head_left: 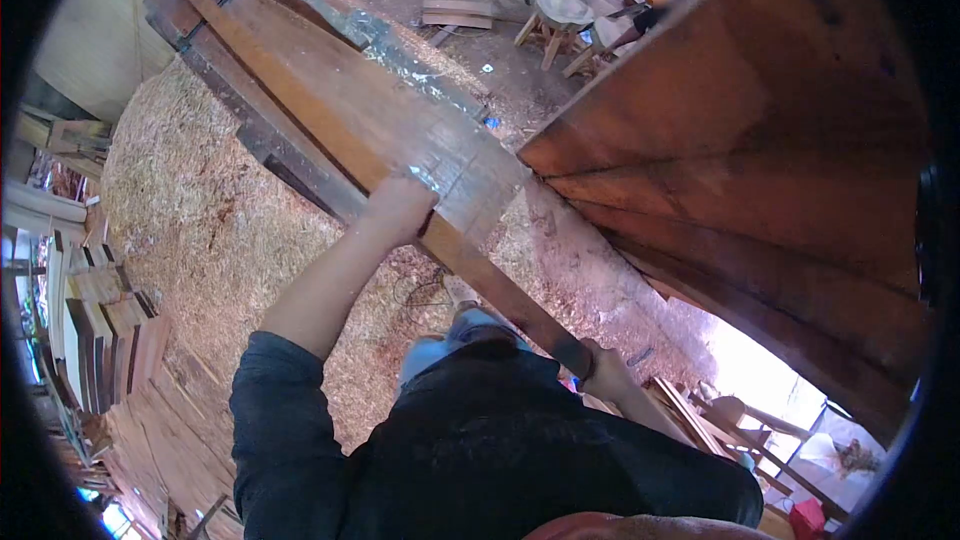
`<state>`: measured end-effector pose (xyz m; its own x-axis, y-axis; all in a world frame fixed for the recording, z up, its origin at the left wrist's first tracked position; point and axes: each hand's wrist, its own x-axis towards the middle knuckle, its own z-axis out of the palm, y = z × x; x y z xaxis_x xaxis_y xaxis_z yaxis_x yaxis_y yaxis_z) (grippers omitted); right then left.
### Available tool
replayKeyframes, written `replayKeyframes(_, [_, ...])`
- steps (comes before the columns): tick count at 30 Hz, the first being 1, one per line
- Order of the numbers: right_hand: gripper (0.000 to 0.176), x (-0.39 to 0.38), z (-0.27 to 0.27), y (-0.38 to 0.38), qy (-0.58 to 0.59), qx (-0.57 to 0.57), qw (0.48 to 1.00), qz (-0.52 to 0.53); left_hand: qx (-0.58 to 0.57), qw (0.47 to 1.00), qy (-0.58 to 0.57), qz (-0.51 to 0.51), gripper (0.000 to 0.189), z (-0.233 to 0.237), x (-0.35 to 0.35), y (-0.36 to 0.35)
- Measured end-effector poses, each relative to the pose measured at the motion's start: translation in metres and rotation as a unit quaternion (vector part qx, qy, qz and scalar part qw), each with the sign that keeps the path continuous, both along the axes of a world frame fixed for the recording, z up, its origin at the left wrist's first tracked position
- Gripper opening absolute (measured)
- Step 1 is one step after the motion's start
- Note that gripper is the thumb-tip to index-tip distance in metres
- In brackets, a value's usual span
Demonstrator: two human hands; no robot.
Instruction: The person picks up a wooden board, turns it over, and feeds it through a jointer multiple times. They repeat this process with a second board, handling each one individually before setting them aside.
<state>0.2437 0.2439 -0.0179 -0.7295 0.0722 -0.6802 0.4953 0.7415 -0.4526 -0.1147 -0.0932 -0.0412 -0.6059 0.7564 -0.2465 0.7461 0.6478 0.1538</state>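
Observation:
A long, narrow wooden board (490, 285) runs slantwise from the far left of the workbench (330, 90) down to my body. My left hand (400, 208) is closed over the board near the bench's near end, its fingertips partly hidden. Around the board's near end, at my right side, my right hand (605, 370) is wrapped. The board's far part lies along the worn bench top, while its near part sticks out past the bench edge. Whitish marks show on the bench just beyond my left hand.
Wood shavings (200, 190) cover the floor. Large dark reddish-brown panels (740, 140) rise close on the right. A wooden stool (563, 6) stands beyond the bench, with a person partly visible beside it. Stacked wood pieces (115, 340) are at the left.

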Motion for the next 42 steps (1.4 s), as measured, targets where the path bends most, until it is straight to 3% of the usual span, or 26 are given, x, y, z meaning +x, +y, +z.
replayKeyframes(1, [0.066,-0.025,0.014,-0.017,-0.011,0.002,1.0,-0.008,-0.003,1.0,-0.002,0.0,0.017,0.0,-0.018,-0.012])
replayKeyframes(4, [0.078,-0.063,-0.016,-0.04,-0.014,0.049,0.998,0.03,-0.029,0.999,-0.019,0.008,0.024,-0.004,-0.077,-0.048])
replayKeyframes(7, [0.068,-0.127,-0.007,-0.079,-0.022,0.029,0.998,0.044,-0.013,1.0,0.006,0.012,0.028,-0.018,-0.133,-0.088])
replayKeyframes(12, [0.071,-0.228,-0.012,-0.15,-0.011,0.053,0.997,0.054,-0.048,0.999,-0.008,-0.016,0.045,-0.015,-0.237,-0.159])
replayKeyframes(15, [0.071,-0.29,-0.011,-0.201,0.0,0.067,0.996,0.067,-0.074,0.995,-0.061,0.006,0.036,0.029,-0.292,-0.197])
replayKeyframes(18, [0.076,-0.359,-0.009,-0.257,-0.033,0.073,0.995,0.06,-0.035,0.999,0.018,-0.017,0.056,-0.011,-0.363,-0.256])
replayKeyframes(19, [0.076,-0.364,-0.037,-0.266,0.027,0.103,0.993,0.054,-0.024,0.999,0.018,-0.019,0.052,-0.012,-0.391,-0.273])
replayKeyframes(24, [0.081,-0.48,-0.001,-0.358,-0.008,0.062,0.998,0.008,0.085,0.995,0.034,0.029,0.041,-0.015,-0.459,-0.359])
replayKeyframes(27, [0.081,-0.51,-0.015,-0.381,0.106,0.043,0.993,0.036,0.276,0.919,0.217,0.178,0.048,-0.033,-0.455,-0.408])
replayKeyframes(29, [0.079,-0.531,-0.02,-0.392,0.16,0.036,0.985,0.046,0.306,0.853,0.184,0.38,0.051,-0.069,-0.447,-0.444])
replayKeyframes(30, [0.077,-0.539,-0.01,-0.399,0.153,0.034,0.987,0.039,0.314,0.806,0.163,0.475,0.053,-0.096,-0.443,-0.462])
replayKeyframes(33, [0.072,-0.548,0.001,-0.406,0.136,0.076,0.985,0.078,0.181,0.679,0.049,0.71,0.073,-0.194,-0.456,-0.527])
replayKeyframes(36, [0.071,-0.546,-0.019,-0.399,0.179,0.062,0.975,0.113,0.448,0.548,-0.211,0.674,0.095,-0.198,-0.463,-0.506])
replayKeyframes(38, [0.072,-0.549,-0.034,-0.397,0.237,0.03,0.964,0.12,0.366,0.634,0.034,0.68,0.097,-0.256,-0.473,-0.486])
replayKeyframes(40, [0.073,-0.552,-0.038,-0.397,0.297,0.004,0.947,0.122,0.245,0.598,0.062,0.76,0.094,-0.207,-0.469,-0.439])
replayKeyframes(41, [0.074,-0.557,-0.034,-0.398,0.297,-0.012,0.946,0.13,0.208,0.644,0.0,0.736,0.093,-0.211,-0.48,-0.446])
replayKeyframes(42, [0.074,-0.55,-0.032,-0.4,0.263,-0.018,0.957,0.123,0.195,0.648,-0.016,0.736,0.092,-0.214,-0.472,-0.455])
